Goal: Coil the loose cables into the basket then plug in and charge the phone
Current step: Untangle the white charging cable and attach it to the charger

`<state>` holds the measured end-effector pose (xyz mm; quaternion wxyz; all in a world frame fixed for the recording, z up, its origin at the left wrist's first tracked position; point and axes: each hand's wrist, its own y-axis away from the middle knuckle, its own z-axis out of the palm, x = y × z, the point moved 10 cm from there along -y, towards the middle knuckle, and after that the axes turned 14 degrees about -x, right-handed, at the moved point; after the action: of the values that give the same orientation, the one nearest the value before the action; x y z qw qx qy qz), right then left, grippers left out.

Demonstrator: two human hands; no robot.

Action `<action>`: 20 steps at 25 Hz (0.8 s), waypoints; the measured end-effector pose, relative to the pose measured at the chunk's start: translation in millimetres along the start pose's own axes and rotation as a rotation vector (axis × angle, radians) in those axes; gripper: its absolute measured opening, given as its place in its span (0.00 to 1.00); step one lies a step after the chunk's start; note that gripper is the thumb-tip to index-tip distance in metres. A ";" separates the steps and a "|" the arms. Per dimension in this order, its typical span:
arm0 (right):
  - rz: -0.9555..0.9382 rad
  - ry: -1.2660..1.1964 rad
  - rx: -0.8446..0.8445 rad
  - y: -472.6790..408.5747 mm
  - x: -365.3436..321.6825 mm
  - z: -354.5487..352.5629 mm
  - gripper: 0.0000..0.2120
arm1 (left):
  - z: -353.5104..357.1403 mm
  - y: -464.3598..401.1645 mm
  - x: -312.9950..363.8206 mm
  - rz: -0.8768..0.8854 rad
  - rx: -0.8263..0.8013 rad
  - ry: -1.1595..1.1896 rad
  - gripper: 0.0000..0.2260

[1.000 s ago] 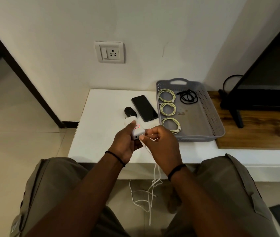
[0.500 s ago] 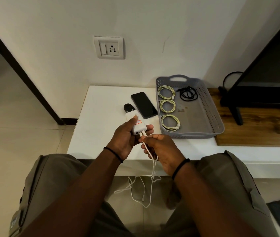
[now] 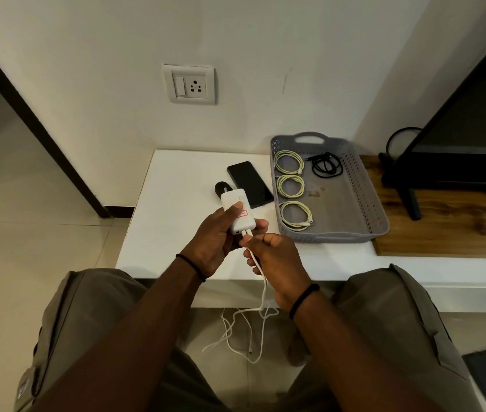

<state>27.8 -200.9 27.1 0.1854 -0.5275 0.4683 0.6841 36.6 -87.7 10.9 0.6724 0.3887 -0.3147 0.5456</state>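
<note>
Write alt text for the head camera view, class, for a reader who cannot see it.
A seated person's left hand grips a white charger while the right hand pinches a white cable at its port. Beyond, on a white table, lie a black phone and a grey basket of coiled cables.

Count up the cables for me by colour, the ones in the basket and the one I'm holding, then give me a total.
Pale yellow-green coils in the grey basket: 3
Black coil in the basket: 1
White cable, at the white charger, pinched in the right hand: 1
Total: 5
</note>
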 end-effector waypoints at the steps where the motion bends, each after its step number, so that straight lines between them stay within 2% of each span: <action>1: -0.008 -0.014 -0.003 -0.4 -1.3 -0.1 0.09 | 0.7 -0.7 0.5 -0.002 -0.008 -0.006 0.19; 9: 0.027 -0.088 -0.130 -2.4 2.3 -1.5 0.08 | -2.6 -1.7 -4.4 -0.019 -0.014 0.039 0.25; 14: 0.098 -0.091 -0.183 1.1 11.1 -0.7 0.12 | -3.4 0.7 -18.4 -0.053 0.024 0.116 0.23; 20: 0.115 -0.094 -0.161 1.7 18.3 -0.5 0.11 | -13.5 4.3 -25.4 -0.094 0.068 0.136 0.21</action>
<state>20.0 -206.6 11.5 0.1246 -0.4805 0.4319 0.7530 27.2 -88.0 -16.6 0.7036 0.3878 -0.2307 0.5490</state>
